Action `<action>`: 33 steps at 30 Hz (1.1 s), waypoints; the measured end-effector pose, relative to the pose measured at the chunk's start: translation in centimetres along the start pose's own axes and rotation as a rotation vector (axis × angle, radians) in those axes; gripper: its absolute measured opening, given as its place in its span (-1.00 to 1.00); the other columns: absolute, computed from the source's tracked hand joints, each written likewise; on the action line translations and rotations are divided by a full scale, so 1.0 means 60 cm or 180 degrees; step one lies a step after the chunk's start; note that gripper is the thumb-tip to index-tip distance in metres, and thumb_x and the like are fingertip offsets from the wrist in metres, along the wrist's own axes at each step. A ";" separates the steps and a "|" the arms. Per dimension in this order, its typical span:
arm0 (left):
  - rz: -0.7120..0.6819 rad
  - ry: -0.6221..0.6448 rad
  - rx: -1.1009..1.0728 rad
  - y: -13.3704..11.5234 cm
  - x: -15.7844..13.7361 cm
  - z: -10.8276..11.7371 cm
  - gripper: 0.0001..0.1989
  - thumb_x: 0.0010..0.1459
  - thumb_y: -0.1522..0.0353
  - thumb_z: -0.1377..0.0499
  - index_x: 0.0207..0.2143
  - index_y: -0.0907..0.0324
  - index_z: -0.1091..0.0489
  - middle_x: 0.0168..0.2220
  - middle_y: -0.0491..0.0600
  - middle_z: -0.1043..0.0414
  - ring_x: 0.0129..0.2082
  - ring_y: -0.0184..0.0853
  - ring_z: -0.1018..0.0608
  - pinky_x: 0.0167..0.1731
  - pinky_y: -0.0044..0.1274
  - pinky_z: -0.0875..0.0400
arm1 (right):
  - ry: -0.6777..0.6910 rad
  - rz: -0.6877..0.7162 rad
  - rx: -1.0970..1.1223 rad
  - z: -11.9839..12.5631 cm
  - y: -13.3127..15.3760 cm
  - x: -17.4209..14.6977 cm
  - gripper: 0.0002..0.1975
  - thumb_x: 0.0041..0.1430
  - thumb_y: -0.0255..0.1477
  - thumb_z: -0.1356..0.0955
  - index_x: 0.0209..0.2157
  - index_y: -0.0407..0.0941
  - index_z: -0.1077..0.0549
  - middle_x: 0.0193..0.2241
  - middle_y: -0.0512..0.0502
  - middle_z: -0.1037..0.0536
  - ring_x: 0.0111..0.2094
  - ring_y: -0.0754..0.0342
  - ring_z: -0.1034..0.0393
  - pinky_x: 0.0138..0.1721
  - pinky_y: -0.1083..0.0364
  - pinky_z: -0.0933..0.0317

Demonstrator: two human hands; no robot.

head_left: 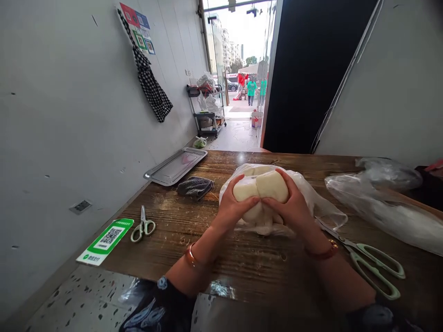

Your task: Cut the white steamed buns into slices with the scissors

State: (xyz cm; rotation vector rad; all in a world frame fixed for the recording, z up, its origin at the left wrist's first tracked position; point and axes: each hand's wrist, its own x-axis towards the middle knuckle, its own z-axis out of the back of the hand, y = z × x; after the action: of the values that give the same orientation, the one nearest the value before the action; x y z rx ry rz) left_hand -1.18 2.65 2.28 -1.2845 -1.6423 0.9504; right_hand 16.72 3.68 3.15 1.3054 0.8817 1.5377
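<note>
Two white steamed buns, a left one [245, 189] and a right one [273, 186], are pressed side by side between my hands. My left hand [231, 204] wraps round the left bun, thumb in front. Curled the same way, my right hand [291, 202] grips the right bun. The thumbs nearly meet at the seam between the buns. Below and behind them, more pale buns [261, 216] show in a clear plastic bag [308, 186] on the wooden table [187, 219]. My fingertips behind the buns are mostly hidden.
Large scissors [372, 263] lie beside my right forearm; smaller scissors [143, 226] and a green QR-code card [106, 240] are at the left. A dark cloth [195, 186] and metal tray [166, 175] sit farther back. Plastic bags [387, 203] cover the right side. Beyond stands a cart [207, 113].
</note>
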 end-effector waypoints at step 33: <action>-0.0150 0.0027 0.0745 -0.006 -0.022 0.000 -0.30 -0.36 0.47 -0.51 -0.04 0.17 -0.52 -0.04 0.05 -0.50 0.02 -0.04 -0.45 0.08 -0.38 -0.33 | -0.0059 -0.0117 -0.0488 0.000 -0.013 -0.020 0.05 -0.19 -0.13 -0.56 0.32 -0.01 -0.15 0.29 -0.19 -0.25 0.24 -0.28 -0.18 0.24 -0.22 -0.10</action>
State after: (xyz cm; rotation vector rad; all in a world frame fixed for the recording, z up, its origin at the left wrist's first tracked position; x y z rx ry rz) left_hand -1.11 1.28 2.38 -1.0857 -1.4985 1.0718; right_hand 16.93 2.79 2.01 1.1851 0.7566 1.5311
